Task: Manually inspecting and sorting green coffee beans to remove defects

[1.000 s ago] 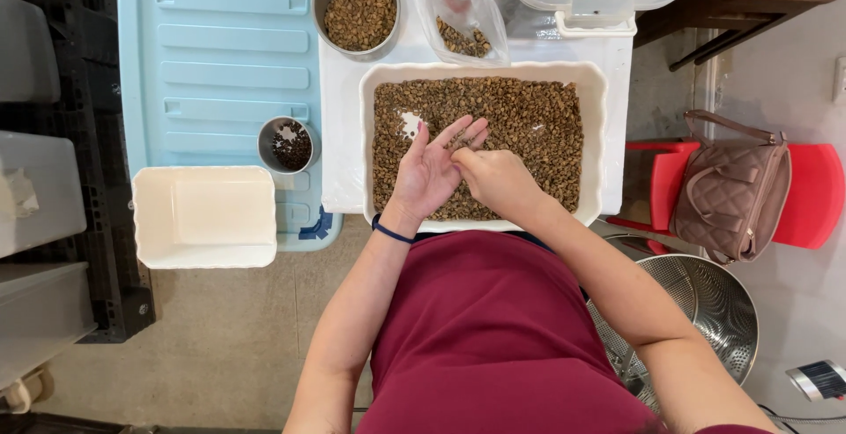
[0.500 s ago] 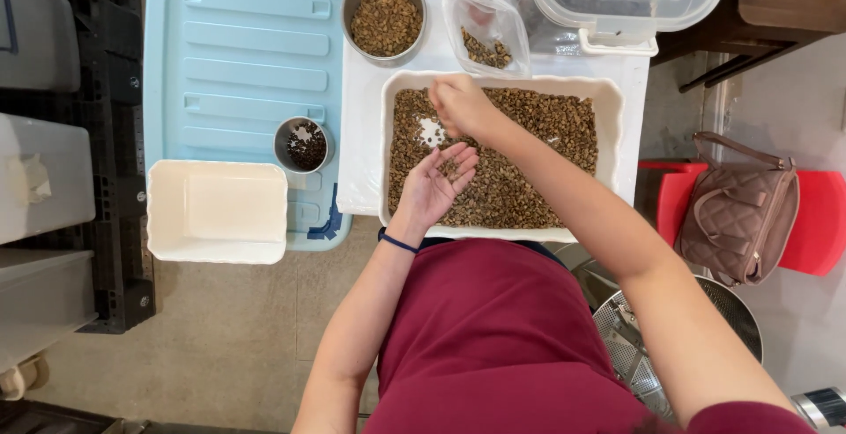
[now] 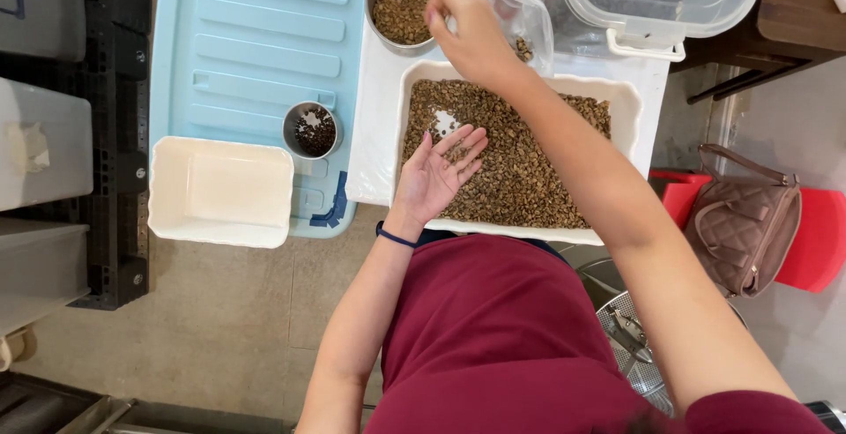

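My left hand (image 3: 436,174) lies open, palm up, over the white tray (image 3: 630,103) of brown beans (image 3: 520,161), a few beans on its fingers. At twelve o'clock my right hand (image 3: 467,24) hangs pinched, fingers closed, between the steel bowl (image 3: 401,7) and the clear bag (image 3: 529,20)

Clear plastic bag (image 3: 527,24) of beans, behind white tray (image 3: 630,99).
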